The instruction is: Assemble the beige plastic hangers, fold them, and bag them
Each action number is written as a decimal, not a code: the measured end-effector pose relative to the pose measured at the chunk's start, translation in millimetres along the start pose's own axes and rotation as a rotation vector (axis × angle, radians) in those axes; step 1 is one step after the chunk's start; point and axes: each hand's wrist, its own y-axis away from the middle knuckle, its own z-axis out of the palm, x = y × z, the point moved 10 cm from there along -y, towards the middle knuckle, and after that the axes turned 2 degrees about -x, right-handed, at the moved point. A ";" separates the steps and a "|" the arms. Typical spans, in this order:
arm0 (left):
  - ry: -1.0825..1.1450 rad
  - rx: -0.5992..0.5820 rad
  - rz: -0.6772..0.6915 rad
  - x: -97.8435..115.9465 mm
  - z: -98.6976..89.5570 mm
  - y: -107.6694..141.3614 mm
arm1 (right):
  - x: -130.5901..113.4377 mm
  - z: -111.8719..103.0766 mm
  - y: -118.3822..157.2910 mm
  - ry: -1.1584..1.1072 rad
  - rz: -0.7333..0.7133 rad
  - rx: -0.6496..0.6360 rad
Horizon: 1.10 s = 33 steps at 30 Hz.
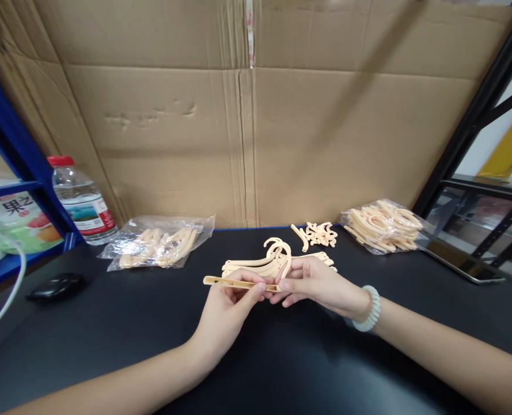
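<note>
My left hand (234, 297) pinches a long, thin beige plastic bar (221, 282) that lies nearly level, its free end pointing left. My right hand (311, 283) holds a curved beige hook (287, 258) at the bar's right end, where the two pieces touch. Whether they are joined I cannot tell. Behind my hands, several beige hanger arms (247, 265) lie stacked on the black table (281, 369), partly hidden by my fingers. A small pile of short curved beige pieces (322, 234) sits farther back.
Clear bags of beige parts lie at the back left (158, 245) and back right (383, 226). A water bottle (83, 202) and black mouse (56, 287) are at the left, a phone (461, 260) at the right. A cardboard wall (173, 132) stands behind.
</note>
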 end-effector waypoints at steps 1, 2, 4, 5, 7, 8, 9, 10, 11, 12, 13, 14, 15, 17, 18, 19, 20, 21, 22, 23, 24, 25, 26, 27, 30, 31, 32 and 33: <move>-0.005 0.002 -0.006 -0.7 -0.5 -0.1 | -0.6 -0.3 0.0 0.018 -0.005 0.011; -0.010 0.001 -0.010 -1.2 -0.7 -0.2 | -1.1 -0.6 0.0 0.035 -0.013 0.021; -0.018 -0.008 -0.014 -2.1 -0.2 -0.4 | -2.1 -0.8 -0.6 0.068 -0.041 0.037; -0.019 -0.011 -0.016 -2.7 -0.1 -0.5 | -3.1 -1.1 -0.9 0.082 -0.064 0.048; -0.012 -0.008 -0.021 -4.0 -0.8 -0.7 | -5.1 -2.4 -1.4 0.109 -0.119 0.076; -0.007 -0.004 -0.024 -4.7 -1.4 -0.7 | -6.0 -3.0 -1.5 0.121 -0.145 0.091; -0.002 0.001 -0.028 -5.5 -2.0 -0.7 | -6.6 -3.4 -1.6 0.130 -0.167 0.104; 0.003 0.004 -0.031 -6.1 -2.5 -0.7 | -7.0 -3.3 -1.6 0.136 -0.184 0.112; 0.007 0.006 -0.035 -6.7 -2.9 -0.7 | -7.3 -2.9 -1.5 0.140 -0.197 0.116; 0.010 0.009 -0.038 -7.1 -3.2 -0.6 | -7.8 -2.4 -1.4 0.142 -0.208 0.121; 0.014 0.014 -0.043 -7.5 -3.7 -0.5 | -8.5 -2.1 -1.1 0.140 -0.218 0.127; 0.019 0.019 -0.048 -7.7 -4.1 -0.3 | -9.2 -1.5 -0.7 0.137 -0.227 0.130; 0.025 0.025 -0.051 -7.8 -4.5 -0.1 | -9.9 -0.6 -0.4 0.131 -0.234 0.127; 0.035 0.033 -0.058 -7.9 -4.8 0.6 | -10.2 1.6 -0.2 0.114 -0.239 0.111; 0.039 0.034 -0.061 -7.9 -4.6 1.0 | -9.7 2.7 -0.3 0.107 -0.235 0.099; 0.040 0.034 -0.063 -7.9 -4.3 1.5 | -9.2 3.3 -0.5 0.104 -0.232 0.089; 0.042 0.035 -0.063 -7.7 -4.2 2.0 | -9.3 3.1 -0.4 0.112 -0.233 0.088; 0.044 0.037 -0.065 -7.7 -4.2 2.6 | -10.3 2.3 0.0 0.137 -0.241 0.093; 0.049 0.038 -0.068 -7.9 -4.2 3.2 | -12.3 1.3 0.7 0.177 -0.256 0.105; 0.054 0.041 -0.072 -8.3 -4.3 3.8 | -15.5 0.5 1.6 0.230 -0.278 0.118; 0.059 0.046 -0.078 -9.0 -4.6 4.2 | -19.5 0.3 2.9 0.289 -0.304 0.133; 0.062 0.052 -0.085 -9.6 -5.0 4.5 | -23.5 0.2 4.3 0.346 -0.330 0.150; 0.060 0.055 -0.092 -10.2 -5.3 4.5 | -26.8 0.4 5.6 0.390 -0.346 0.165; 0.053 0.057 -0.096 -10.5 -5.4 4.5 | -28.3 0.9 6.2 0.412 -0.347 0.173; 0.038 0.042 -0.098 -10.2 -3.2 4.0 | -22.7 3.8 4.9 0.346 -0.284 0.150; 0.044 0.031 -0.099 -10.0 -1.6 4.1 | -19.4 5.2 4.2 0.300 -0.261 0.134; 0.055 0.020 -0.102 -10.1 0.1 4.3 | -17.0 6.4 3.8 0.254 -0.251 0.122; 0.069 0.007 -0.106 -10.1 2.2 4.6 | -15.6 6.9 3.7 0.213 -0.251 0.117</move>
